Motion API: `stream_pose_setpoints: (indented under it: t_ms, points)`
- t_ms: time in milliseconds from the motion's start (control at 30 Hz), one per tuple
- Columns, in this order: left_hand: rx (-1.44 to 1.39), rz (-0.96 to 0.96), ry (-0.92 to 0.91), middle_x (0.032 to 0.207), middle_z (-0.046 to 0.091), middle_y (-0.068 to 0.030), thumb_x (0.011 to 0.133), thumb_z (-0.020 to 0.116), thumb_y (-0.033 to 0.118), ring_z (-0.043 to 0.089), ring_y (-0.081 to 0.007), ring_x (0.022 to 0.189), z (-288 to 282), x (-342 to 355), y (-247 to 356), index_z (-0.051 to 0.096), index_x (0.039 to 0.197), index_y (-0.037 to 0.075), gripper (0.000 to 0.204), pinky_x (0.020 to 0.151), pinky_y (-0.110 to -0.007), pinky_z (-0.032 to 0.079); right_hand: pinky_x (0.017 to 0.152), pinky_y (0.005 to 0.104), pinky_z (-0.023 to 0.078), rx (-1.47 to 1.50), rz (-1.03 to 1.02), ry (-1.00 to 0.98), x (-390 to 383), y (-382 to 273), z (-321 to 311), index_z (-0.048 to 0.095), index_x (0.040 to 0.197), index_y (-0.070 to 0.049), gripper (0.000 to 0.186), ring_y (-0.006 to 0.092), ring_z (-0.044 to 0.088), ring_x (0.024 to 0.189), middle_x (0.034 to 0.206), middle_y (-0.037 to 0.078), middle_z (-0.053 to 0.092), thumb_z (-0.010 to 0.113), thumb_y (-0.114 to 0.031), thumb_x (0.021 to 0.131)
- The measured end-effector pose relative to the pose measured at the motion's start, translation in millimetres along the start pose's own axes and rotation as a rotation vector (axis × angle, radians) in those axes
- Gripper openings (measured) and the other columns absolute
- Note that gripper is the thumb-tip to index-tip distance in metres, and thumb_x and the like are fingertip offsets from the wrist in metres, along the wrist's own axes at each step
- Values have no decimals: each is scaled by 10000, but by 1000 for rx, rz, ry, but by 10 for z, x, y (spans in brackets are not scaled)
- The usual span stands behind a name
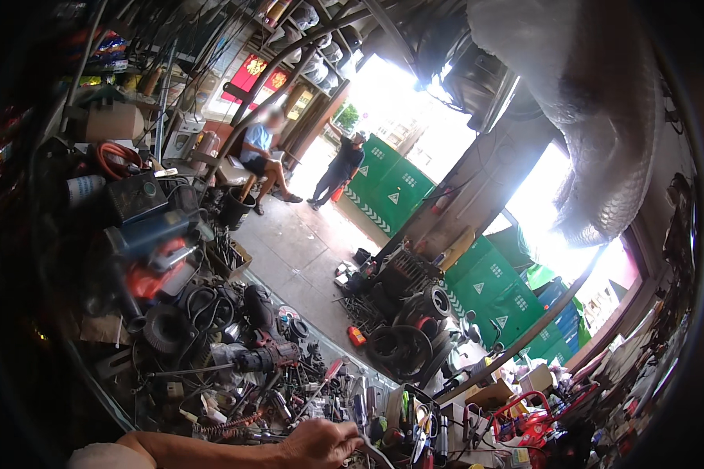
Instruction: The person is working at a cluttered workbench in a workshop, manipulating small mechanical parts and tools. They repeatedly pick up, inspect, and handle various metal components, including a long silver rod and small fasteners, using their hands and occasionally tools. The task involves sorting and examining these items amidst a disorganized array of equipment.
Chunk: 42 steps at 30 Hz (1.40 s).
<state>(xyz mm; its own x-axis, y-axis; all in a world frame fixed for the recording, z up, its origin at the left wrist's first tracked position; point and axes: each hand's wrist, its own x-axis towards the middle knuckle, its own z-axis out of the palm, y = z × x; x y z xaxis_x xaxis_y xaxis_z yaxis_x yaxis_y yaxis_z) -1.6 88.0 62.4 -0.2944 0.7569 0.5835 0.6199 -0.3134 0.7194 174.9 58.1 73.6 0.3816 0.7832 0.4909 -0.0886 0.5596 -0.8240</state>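
From the lower left, my bare left forearm reaches across the bottom of the view to my left hand [319, 443], which is closed with the fingers bent in. A thin grey curved piece [377, 454] sticks out past the fingertips; its kind cannot be made out. Behind the hand spreads a dense heap of tools and parts. In it lie a power drill [267, 356], a red-handled tool [333, 368] and a coil spring [228, 425] near my forearm. Pliers [421, 444] stand in a crowded holder to the right of my hand. My right hand is out of the picture.
Wheels and scrap [403, 344] stand on the floor beyond the bench. One person sits on a chair [231, 173]; another stands in the doorway [343, 168]. A slanting pole [524, 336] and a large plastic-wrapped bundle [602, 133] occupy the right side.
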Motion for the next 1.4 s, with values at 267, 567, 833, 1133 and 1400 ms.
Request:
stream_pose_setpoints:
  t_ms: [267, 567, 833, 1133, 1400]
  points:
    - [-1183, -448, -200, 811, 635, -63, 850, 593, 101, 585, -86, 711, -538, 232, 289, 576, 928, 26, 110, 574, -209, 465, 354, 240, 344, 356, 551, -33, -197, -59, 269, 541, 876, -39, 397, 129, 410, 400, 645, 67, 543, 438, -421, 909]
    - [-1209, -260, -266, 649, 555, 29, 799, 588, 21, 432, -9, 546, -589, 113, 414, 559, 872, 36, 81, 451, -192, 324, 375, 229, 258, 760, 1047, -31, 163, -82, 447, 448, 774, -75, 271, 110, 336, 440, 620, 22, 397, 439, -309, 909]
    - [-1142, -312, -151, 623, 539, 40, 783, 599, 24, 437, -11, 522, -395, 109, 321, 582, 866, 33, 85, 425, -188, 323, 390, 236, 244, 666, 1188, 73, 289, 46, 536, 424, 754, -65, 293, 111, 308, 459, 596, 16, 353, 443, -316, 902]
    - [-1121, -224, -236, 612, 529, 41, 774, 603, 23, 422, -10, 520, -470, 142, 334, 593, 854, 30, 81, 434, -187, 318, 390, 235, 244, 872, 1232, -20, 266, 22, 500, 434, 726, -64, 366, 112, 309, 456, 567, 19, 338, 399, -358, 942]
    - [-1198, -159, -460, 608, 514, 60, 774, 624, 66, 411, -6, 522, -482, 181, 307, 602, 875, 47, 105, 437, -187, 295, 382, 190, 269, 956, 919, -67, 215, 17, 357, 485, 897, -36, 181, 67, 360, 432, 621, 14, 458, 418, -197, 946]
